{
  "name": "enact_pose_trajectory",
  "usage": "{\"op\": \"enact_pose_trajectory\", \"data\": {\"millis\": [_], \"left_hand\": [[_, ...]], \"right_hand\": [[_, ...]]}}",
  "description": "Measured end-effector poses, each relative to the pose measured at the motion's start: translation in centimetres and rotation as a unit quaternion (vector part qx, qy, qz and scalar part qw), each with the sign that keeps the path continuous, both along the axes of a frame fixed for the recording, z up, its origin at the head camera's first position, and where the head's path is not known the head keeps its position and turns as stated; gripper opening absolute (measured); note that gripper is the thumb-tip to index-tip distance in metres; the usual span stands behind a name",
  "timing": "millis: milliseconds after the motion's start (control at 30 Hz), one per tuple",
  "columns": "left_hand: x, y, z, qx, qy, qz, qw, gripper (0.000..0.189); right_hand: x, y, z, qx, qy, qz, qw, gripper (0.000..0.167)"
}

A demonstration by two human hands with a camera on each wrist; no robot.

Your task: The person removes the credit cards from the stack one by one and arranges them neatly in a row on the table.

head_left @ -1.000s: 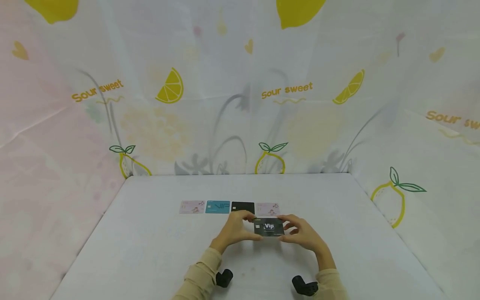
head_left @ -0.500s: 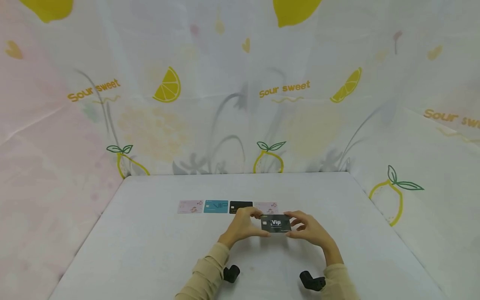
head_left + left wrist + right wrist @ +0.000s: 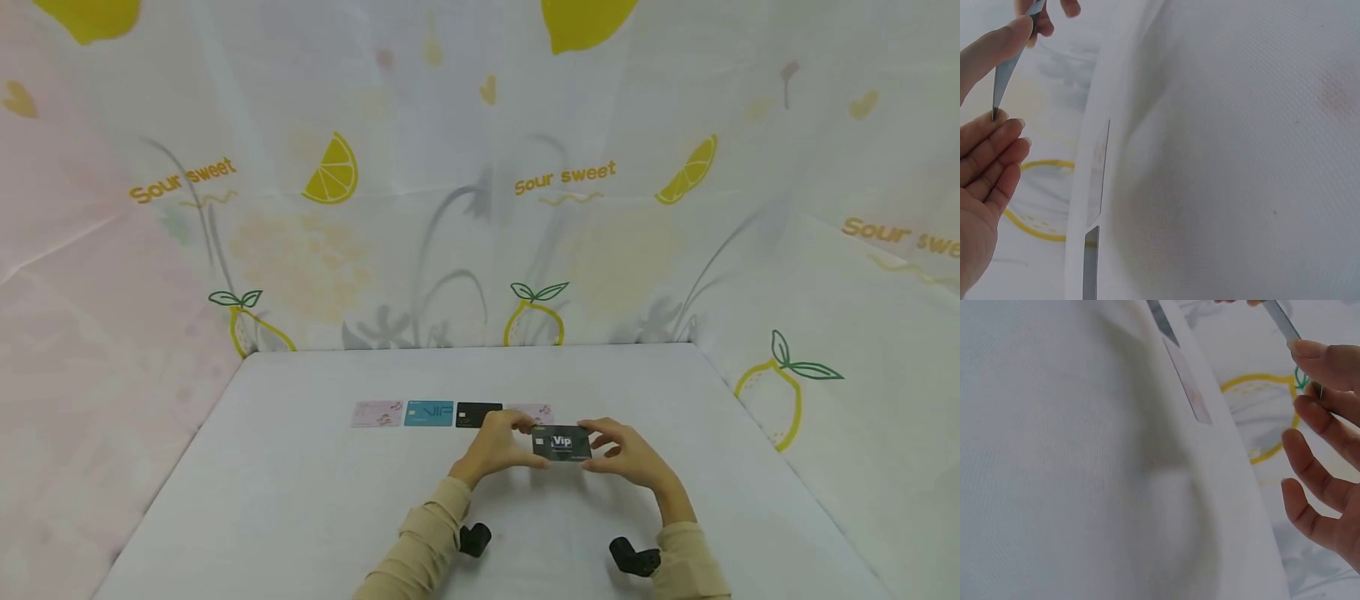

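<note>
Between both hands, above the table, is a dark card (image 3: 562,443) printed "Vip", its face toward the head camera. The left hand (image 3: 495,448) pinches its left end between thumb and fingers, while the right hand (image 3: 628,454) pinches the right end. Edge-on in the left wrist view, the same card (image 3: 1007,78) spans from the left thumb to a fingertip. In the right wrist view the card (image 3: 1282,322) is gripped by the right thumb and index finger, the other fingers spread apart below it.
Behind the hands a row lies flat on the white table (image 3: 300,500): a pink card (image 3: 377,413), a blue VIP card (image 3: 429,413), a black card (image 3: 472,414) and another pink card (image 3: 536,412), the last two partly covered by the left hand. Lemon-print cloth (image 3: 450,250) walls the table.
Both hands have moved right and slightly away with the dark card held between them. The view has shifted slightly; the row of cards keeps its order.
</note>
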State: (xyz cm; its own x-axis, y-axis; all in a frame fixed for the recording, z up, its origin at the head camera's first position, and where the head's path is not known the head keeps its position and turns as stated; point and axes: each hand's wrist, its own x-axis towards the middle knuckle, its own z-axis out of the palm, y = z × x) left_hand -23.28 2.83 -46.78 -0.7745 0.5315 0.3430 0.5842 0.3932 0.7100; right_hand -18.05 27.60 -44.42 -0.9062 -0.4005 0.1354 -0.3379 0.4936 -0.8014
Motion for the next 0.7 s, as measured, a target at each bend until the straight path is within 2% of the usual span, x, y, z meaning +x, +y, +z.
{"op": "enact_pose_trajectory", "data": {"millis": [467,700], "left_hand": [[-0.7,2.1,0.0,-0.012,0.008,-0.01,0.9999,0.054],[-1.1,3.4,-0.3,-0.033,0.019,0.001,0.9993,0.052]], "right_hand": [[-0.2,1.4,0.1,0.032,-0.011,-0.033,0.9989,0.06],[-0.8,2.2,-0.1,0.051,-0.013,-0.034,0.9981,0.06]]}}
